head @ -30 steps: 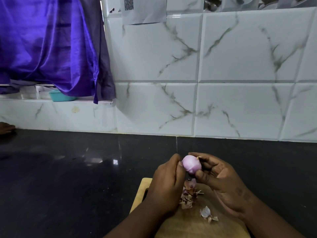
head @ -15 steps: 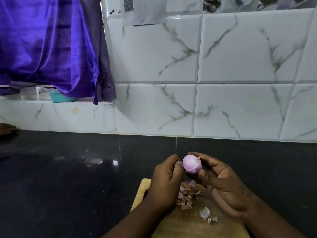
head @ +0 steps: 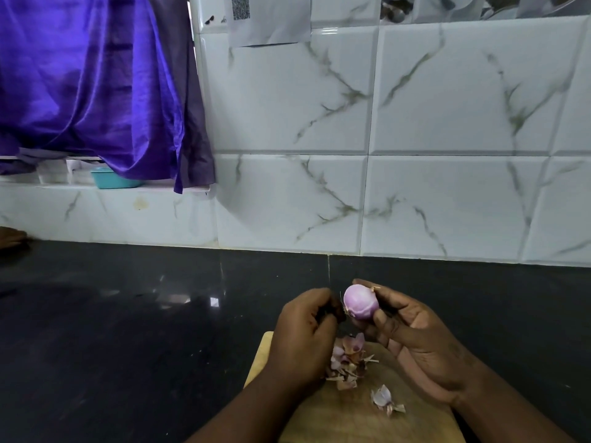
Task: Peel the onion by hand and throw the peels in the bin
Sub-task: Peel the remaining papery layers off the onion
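From the head camera, the right hand [head: 415, 343] grips the onion [head: 361, 302], with the thumb at its lower near side and the fingers curled behind it. The palm is turned up and towards the left. The onion is held up in the air above the far end of the cutting board [head: 351, 420]. It is pale purple and smooth, with a wisp of dry skin at its upper right tip and a few root threads at its left end.

The left hand [head: 303, 334] sits just beside the onion's left end, its back to the camera and its fingers curled inward. Whether they pinch a scrap of skin cannot be told, because the fingertips are in shadow.

Counted: one onion, two hands and one wooden cutting board. One heap of peels [head: 347, 362] lies on the board under the hands, and one loose peel [head: 385, 399] lies apart from it, nearer the camera.

The board rests on a black countertop [head: 128, 330] against a white marbled tile wall [head: 447, 107]. At the upper left hangs one purple cloth [head: 80, 75], with one teal container [head: 115, 181] on the ledge beneath it. One sheet of paper [head: 271, 24] with a printed code is stuck on the tiles.
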`<act>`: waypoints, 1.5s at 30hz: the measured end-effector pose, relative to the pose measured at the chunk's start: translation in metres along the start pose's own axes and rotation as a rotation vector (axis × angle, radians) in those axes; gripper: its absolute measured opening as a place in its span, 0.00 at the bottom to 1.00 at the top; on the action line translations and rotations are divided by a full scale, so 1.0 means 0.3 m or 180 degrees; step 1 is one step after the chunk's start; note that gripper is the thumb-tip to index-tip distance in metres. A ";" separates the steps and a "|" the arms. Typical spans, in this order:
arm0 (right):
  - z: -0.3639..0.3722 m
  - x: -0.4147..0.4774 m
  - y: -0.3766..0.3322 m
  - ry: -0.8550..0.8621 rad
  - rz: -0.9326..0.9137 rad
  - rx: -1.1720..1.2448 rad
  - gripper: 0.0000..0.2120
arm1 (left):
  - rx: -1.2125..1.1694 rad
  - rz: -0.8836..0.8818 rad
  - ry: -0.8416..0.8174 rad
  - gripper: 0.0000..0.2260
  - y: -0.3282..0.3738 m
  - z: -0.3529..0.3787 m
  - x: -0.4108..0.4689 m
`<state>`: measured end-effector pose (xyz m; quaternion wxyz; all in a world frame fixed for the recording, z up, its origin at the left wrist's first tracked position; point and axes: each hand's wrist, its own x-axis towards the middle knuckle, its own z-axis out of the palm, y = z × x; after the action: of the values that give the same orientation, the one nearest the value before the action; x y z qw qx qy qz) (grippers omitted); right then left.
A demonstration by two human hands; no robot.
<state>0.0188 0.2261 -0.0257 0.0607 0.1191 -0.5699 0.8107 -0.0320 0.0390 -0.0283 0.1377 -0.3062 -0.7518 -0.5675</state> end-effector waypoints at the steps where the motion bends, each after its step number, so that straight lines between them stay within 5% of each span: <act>1: -0.003 0.002 0.003 -0.0035 0.0010 -0.0026 0.30 | -0.0050 0.0006 0.0033 0.14 0.001 0.000 0.000; 4: -0.013 0.008 0.010 -0.0042 0.0000 -0.0128 0.36 | -0.0104 0.0026 0.0194 0.13 0.003 0.003 -0.003; 9: 0.000 0.004 -0.001 0.0124 -0.0015 -0.0113 0.32 | 0.0143 0.0430 0.0529 0.02 0.014 -0.003 -0.006; 12: 0.006 -0.001 -0.002 0.0318 -0.0021 -0.0087 0.20 | 0.0310 0.0725 0.0564 0.06 0.026 -0.007 -0.009; 16: 0.015 -0.006 -0.011 0.0358 -0.0017 -0.0302 0.24 | 0.0437 0.0820 0.0497 0.09 0.038 -0.008 -0.014; 18: 0.021 -0.008 -0.011 0.0392 -0.0037 -0.0360 0.31 | 0.0394 0.0787 0.0463 0.11 0.041 -0.009 -0.014; 22: 0.026 -0.006 -0.011 0.0413 -0.0037 -0.0392 0.23 | 0.0144 0.0508 0.0395 0.12 0.037 -0.001 -0.010; 26: 0.023 -0.004 -0.013 0.0361 -0.0038 -0.0425 0.33 | -0.0372 0.0058 0.0138 0.11 0.023 0.004 -0.004; 31: 0.013 -0.003 -0.006 0.0341 -0.0041 -0.0432 0.34 | -0.0655 -0.0093 -0.0006 0.10 0.023 -0.001 0.002; 45: 0.020 -0.001 -0.002 0.0651 -0.0036 -0.0464 0.20 | 0.0262 0.1008 0.0574 0.09 0.006 -0.004 -0.005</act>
<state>0.0200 0.2208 -0.0233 0.1316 0.0343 -0.6175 0.7747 -0.0298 0.0377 -0.0274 0.3046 -0.3627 -0.7014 -0.5327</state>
